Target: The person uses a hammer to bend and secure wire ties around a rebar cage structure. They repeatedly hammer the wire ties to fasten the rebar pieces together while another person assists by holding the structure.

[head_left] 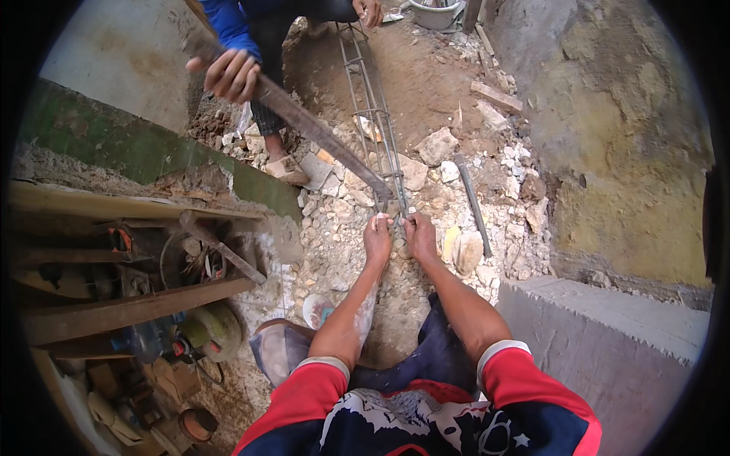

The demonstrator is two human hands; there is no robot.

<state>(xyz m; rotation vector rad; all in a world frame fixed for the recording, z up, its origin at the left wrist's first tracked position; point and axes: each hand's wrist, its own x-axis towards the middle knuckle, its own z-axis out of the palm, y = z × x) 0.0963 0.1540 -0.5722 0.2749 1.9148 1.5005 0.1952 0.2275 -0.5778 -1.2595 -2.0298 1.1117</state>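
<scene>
A long narrow rebar cage (392, 152) of rods and stirrups stretches away from me over the rubble. My left hand (378, 239) is closed at the near end of its left side. Closed round the right side's end is my right hand (420, 237), a short gap from the left. Just beyond my hands, the tip of a long, rusty-brown flat bar (319, 135) lies over or against the cage; whether they touch I cannot tell. A co-worker's hand (232, 74) grips that bar higher up. The co-worker's other hand (368, 11) is beside the cage's far end.
Broken stones (437, 146) cover the ground, with a dark pipe-like rod (473, 205) to the right. A grey concrete block (601, 327) stands near my right elbow. At left, wooden shelves (137, 311) hold tools and bottles. A grey basin (435, 15) sits far off.
</scene>
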